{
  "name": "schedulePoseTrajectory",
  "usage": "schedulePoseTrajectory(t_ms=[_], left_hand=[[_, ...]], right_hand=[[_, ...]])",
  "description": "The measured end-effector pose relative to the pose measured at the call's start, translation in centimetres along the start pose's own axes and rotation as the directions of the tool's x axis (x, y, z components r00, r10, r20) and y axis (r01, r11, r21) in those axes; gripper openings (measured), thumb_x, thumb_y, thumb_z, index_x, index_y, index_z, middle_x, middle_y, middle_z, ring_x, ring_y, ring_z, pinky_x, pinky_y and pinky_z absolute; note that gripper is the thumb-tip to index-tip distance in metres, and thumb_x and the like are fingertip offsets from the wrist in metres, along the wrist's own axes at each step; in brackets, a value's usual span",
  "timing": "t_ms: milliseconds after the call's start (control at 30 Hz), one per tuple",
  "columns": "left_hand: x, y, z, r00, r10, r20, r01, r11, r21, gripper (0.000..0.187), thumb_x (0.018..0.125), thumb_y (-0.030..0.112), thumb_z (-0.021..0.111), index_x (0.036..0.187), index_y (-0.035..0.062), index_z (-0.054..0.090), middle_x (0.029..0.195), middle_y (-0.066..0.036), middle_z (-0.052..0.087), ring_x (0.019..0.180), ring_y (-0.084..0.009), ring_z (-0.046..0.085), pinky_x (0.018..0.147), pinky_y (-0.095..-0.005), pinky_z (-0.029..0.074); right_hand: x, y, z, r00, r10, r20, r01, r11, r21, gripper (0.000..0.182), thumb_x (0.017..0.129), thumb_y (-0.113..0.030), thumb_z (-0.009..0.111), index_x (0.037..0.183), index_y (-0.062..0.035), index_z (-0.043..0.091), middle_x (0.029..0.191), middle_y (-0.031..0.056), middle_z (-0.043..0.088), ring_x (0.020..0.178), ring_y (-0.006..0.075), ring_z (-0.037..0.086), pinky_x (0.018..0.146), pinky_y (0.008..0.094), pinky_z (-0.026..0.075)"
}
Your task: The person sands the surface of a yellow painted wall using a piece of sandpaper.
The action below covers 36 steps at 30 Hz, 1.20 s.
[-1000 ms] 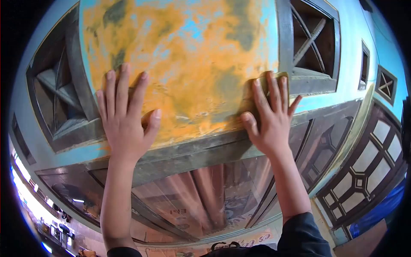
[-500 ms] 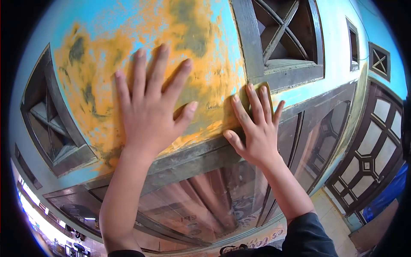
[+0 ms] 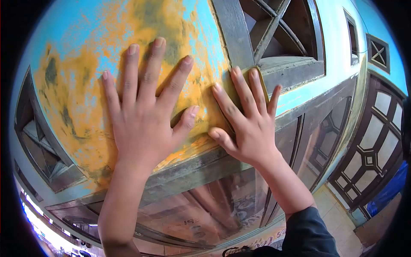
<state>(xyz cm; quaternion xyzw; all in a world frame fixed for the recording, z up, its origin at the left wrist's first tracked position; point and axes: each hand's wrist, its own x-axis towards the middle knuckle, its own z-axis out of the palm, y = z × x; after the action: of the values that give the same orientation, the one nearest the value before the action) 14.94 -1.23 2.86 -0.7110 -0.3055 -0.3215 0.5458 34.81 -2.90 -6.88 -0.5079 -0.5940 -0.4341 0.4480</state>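
My left hand (image 3: 143, 115) lies flat on the wall (image 3: 77, 103), its fingers spread over a patch where orange and dark areas show among blue paint. My right hand (image 3: 252, 124) is also spread out. Its palm and fingers press on a thin, flat, yellowish-brown piece (image 3: 265, 84) at the lower corner of the wooden frame (image 3: 235, 36). Most of this piece is hidden under the hand, and I cannot make out what it is. The two hands are apart.
A vent opening with crossed bars (image 3: 272, 21) is at the upper right, another (image 3: 43, 141) at the left. Below the hands runs a dark wooden ledge (image 3: 184, 171) above reflective glass (image 3: 205, 205). A panelled door (image 3: 370, 141) stands at the far right.
My right hand has moved slightly left and up, along with the flat piece. My left hand has shifted slightly against the patch. The view has moved a little too.
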Motion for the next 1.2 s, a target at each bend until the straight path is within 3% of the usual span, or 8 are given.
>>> schedulePoseTrajectory(t_ms=[100,267,367,533,667,1167,1200], left_hand=[[0.0,0.0,0.0,1.000,-0.006,0.007,0.006,1.000,0.003,0.065,0.095,0.056,0.054,0.155,0.0305,0.046,0.167,-0.008,0.031,0.155,-0.0359,0.023,0.121,-0.0642,0.013],[0.0,0.0,0.2,1.000,-0.013,-0.012,0.013,1.000,-0.002,0.065,0.095,0.055,0.054,0.155,0.0306,0.046,0.167,-0.008,0.032,0.155,-0.0358,0.024,0.121,-0.0643,0.014],[-0.1,0.1,0.2,1.000,-0.010,-0.006,0.010,1.000,-0.007,0.065,0.095,0.055,0.054,0.155,0.0307,0.047,0.167,-0.008,0.032,0.155,-0.0357,0.024,0.121,-0.0643,0.014],[-0.1,0.0,0.2,1.000,-0.013,-0.015,0.012,1.000,-0.019,0.065,0.094,0.055,0.055,0.154,0.0306,0.048,0.167,-0.007,0.032,0.154,-0.0353,0.025,0.121,-0.0640,0.014],[-0.1,0.1,0.2,1.000,-0.024,-0.020,0.023,0.999,-0.031,0.064,0.094,0.054,0.055,0.153,0.0307,0.048,0.167,-0.007,0.032,0.154,-0.0350,0.025,0.121,-0.0636,0.015],[-0.2,-0.1,0.2,0.999,-0.018,-0.039,0.016,0.999,-0.047,0.063,0.095,0.054,0.055,0.152,0.0298,0.050,0.166,-0.006,0.034,0.154,-0.0342,0.027,0.122,-0.0617,0.016],[-0.3,-0.1,0.3,0.999,-0.016,-0.040,0.015,0.999,-0.048,0.062,0.095,0.055,0.055,0.152,0.0297,0.050,0.166,-0.006,0.034,0.154,-0.0341,0.027,0.122,-0.0615,0.016]], right_hand=[[0.0,-0.4,0.2,0.999,0.042,0.000,-0.042,0.996,0.075,0.068,0.097,-0.068,0.044,0.152,-0.0293,0.051,0.163,0.0121,0.038,0.154,0.0376,0.026,0.120,0.0659,-0.010],[-2.9,-0.3,0.9,0.999,0.032,0.003,-0.032,0.995,0.091,0.068,0.097,-0.069,0.045,0.152,-0.0294,0.051,0.163,0.0121,0.037,0.153,0.0379,0.028,0.120,0.0673,-0.010],[-0.2,-0.3,-0.1,1.000,-0.013,0.025,0.012,1.000,0.015,0.072,0.098,-0.069,0.043,0.149,-0.0196,0.055,0.162,0.0202,0.036,0.154,0.0436,0.023,0.121,0.0641,-0.007],[-3.1,-0.7,0.6,1.000,0.006,0.025,-0.007,0.999,0.053,0.072,0.097,-0.070,0.045,0.149,-0.0207,0.055,0.162,0.0187,0.037,0.154,0.0425,0.023,0.121,0.0635,-0.007],[-1.4,-0.4,0.4,1.000,0.026,0.010,-0.027,0.997,0.072,0.066,0.096,-0.068,0.048,0.150,-0.0298,0.053,0.163,0.0132,0.037,0.154,0.0377,0.026,0.119,0.0675,-0.011],[-2.0,-1.0,0.5,0.998,0.060,0.020,-0.062,0.992,0.108,0.068,0.096,-0.064,0.052,0.152,-0.0260,0.051,0.164,0.0112,0.036,0.154,0.0389,0.025,0.118,0.0693,-0.011],[-3.3,-1.1,0.5,0.998,0.028,0.055,-0.030,0.999,0.038,0.073,0.098,-0.066,0.046,0.150,-0.0156,0.053,0.163,0.0180,0.036,0.155,0.0435,0.019,0.121,0.0639,-0.009]])
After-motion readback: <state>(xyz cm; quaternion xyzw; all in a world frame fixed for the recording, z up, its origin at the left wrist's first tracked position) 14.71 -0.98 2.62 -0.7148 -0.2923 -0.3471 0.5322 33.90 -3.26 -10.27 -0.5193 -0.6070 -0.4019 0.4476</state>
